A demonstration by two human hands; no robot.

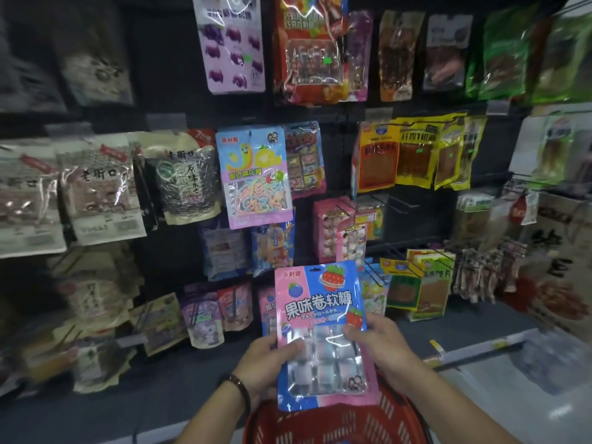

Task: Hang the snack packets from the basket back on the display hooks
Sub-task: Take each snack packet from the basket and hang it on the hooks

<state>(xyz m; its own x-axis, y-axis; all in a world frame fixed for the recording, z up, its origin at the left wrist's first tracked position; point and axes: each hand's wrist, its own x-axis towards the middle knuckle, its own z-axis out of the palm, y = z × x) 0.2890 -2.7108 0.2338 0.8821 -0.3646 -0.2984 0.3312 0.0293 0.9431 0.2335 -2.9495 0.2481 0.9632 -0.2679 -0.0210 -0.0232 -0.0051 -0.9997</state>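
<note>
– So where is the snack packet [320,328]?

– It is held upright in front of the display wall [166,75], just above the red basket [394,411]. Its pink and blue face is turned to the camera, and a clear window shows wrapped squares inside.

– And the person's hands?

– Both grip it. The left hand [266,362] pinches the left edge, with the thumb lying on the front across the clear window. The right hand [384,350] clasps the right edge the same way, thumb in front and fingers behind. A dark band [239,384] circles the left wrist.

– Is the packet on a hook?

– No, its top stands free, in front of the lower rows. Another pink and blue packet [267,307] hangs just behind it on the left. Higher up hangs a pastel rope-candy packet [256,177], and yellow packets [413,152] hang up to the right.
</note>
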